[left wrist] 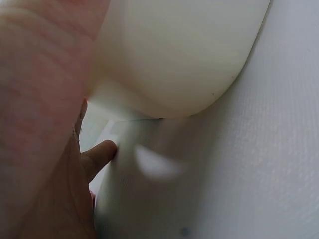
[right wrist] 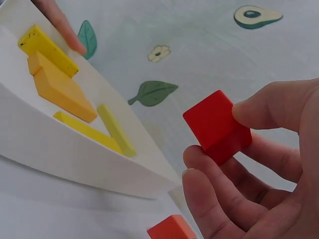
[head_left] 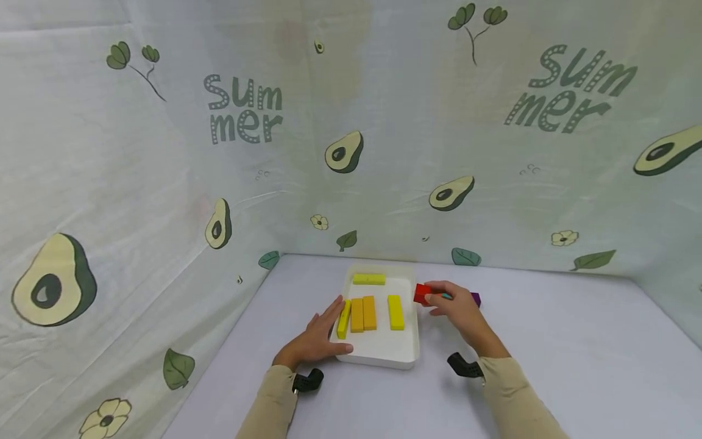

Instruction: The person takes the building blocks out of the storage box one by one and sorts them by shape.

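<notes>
My right hand (head_left: 463, 314) pinches a red block (right wrist: 212, 122) between thumb and fingers, just beyond the right rim of a white tray (head_left: 378, 355). Along the tray's left side rests my left hand (head_left: 314, 342), fingers extended and thumb at the near left corner. Inside the tray, a yellow block (head_left: 343, 319) leans near the left wall, beside two orange blocks (head_left: 357, 315). Another yellow block (head_left: 395, 312) lies toward the right, and a lighter yellow block (head_left: 369, 279) lies across the far end.
Partly hidden behind my right hand are a purple block (head_left: 476, 299) and a bit of teal (head_left: 447, 296). An orange-red block (right wrist: 172, 229) shows low in the right wrist view. A printed cloth (head_left: 384, 122) hangs behind the white table (head_left: 576, 353).
</notes>
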`<state>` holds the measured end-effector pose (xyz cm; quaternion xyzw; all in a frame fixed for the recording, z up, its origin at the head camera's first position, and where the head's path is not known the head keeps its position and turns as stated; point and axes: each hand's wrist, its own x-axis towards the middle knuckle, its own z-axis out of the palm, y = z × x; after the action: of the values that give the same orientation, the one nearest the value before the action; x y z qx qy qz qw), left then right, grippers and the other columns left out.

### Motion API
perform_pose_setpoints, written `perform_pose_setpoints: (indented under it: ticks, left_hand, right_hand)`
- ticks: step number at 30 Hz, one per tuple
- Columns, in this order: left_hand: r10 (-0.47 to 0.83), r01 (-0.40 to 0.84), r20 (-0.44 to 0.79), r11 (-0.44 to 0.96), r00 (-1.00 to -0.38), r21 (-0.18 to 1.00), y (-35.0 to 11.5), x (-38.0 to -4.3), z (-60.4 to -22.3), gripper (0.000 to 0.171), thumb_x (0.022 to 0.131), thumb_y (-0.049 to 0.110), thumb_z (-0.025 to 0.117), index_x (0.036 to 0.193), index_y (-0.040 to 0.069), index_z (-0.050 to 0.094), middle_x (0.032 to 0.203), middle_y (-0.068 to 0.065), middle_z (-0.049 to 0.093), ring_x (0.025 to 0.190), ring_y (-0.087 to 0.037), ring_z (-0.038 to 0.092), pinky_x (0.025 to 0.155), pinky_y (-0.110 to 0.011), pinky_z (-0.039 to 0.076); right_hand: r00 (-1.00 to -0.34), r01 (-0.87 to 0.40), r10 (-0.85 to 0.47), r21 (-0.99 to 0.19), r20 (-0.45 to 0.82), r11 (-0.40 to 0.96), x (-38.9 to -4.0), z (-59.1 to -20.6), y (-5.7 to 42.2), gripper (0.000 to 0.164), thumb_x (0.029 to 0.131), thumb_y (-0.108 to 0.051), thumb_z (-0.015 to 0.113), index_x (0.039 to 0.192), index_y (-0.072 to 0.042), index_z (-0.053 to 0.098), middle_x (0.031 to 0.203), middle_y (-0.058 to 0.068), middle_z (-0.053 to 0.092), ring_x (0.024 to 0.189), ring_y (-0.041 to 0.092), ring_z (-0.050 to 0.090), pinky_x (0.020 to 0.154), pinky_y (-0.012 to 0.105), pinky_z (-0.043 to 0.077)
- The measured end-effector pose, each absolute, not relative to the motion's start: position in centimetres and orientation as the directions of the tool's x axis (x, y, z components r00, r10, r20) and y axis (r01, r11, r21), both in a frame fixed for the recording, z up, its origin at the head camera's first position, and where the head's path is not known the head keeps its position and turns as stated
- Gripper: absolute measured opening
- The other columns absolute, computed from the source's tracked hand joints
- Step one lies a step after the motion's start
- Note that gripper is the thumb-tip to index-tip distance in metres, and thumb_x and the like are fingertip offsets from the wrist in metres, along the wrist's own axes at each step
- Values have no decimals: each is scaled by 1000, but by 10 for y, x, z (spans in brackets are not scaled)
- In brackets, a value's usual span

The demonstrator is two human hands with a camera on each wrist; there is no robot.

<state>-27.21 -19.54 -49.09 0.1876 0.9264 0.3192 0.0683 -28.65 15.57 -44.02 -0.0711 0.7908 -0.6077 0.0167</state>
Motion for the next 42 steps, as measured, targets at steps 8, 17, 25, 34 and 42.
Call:
perform_pose_setpoints:
  ticks: [8, 17, 25, 34, 42]
  left_hand:
    - [394, 312, 4, 722, -919, 617, -196, -275, -493, 110, 80, 62, 73, 163, 20, 14, 168, 3, 6, 153, -23, 10, 121, -57, 1]
    - [402, 321, 5, 722, -916, 613, -199, -276, -492, 109, 80, 64, 71, 163, 21, 15, 168, 4, 5, 153, -23, 10, 121, -56, 2]
    - [400, 308, -9, 720, -917, 621, -198, -273, -491, 110, 80, 64, 71, 163, 21, 13, 168, 4, 5, 153, -22, 10, 121, -55, 1]
    - [392, 296, -23, 731, -920, 615, -196, -272, -489, 111, 80, 64, 71, 163, 21, 12, 168, 5, 5, 153, -21, 9, 121, -54, 2]
    - [400, 306, -14, 722, -916, 620, -198, -272, -488, 110, 80, 62, 72, 163, 20, 13, 168, 4, 4, 153, -22, 10, 121, -54, 1]
  right_hand:
    - [-990, -115, -111, -954, 87, 278, -290, -438, 174, 48, 100, -24, 62, 142, -2, 52, 134, 20, 55, 110, 32, 61, 91, 40, 57]
    - [-997, -72, -60, -950, 56, 303, -290, -442, 192, 51, 100, -27, 62, 144, -4, 51, 141, 21, 48, 118, 37, 56, 93, 38, 55]
    - [-1000, 1, -4, -948, -2, 318, -288, -444, 214, 57, 103, -37, 56, 152, -10, 44, 148, 20, 41, 126, 38, 49, 106, 50, 44]
    - [-997, 51, 68, -946, -31, 321, -288, -452, 245, 61, 104, -41, 52, 154, -9, 40, 152, 23, 38, 125, 39, 53, 94, 29, 53]
    - [-994, 64, 98, -966, -41, 252, -285, -461, 266, 61, 105, -38, 50, 155, -6, 36, 151, 25, 37, 125, 39, 53, 85, 20, 55]
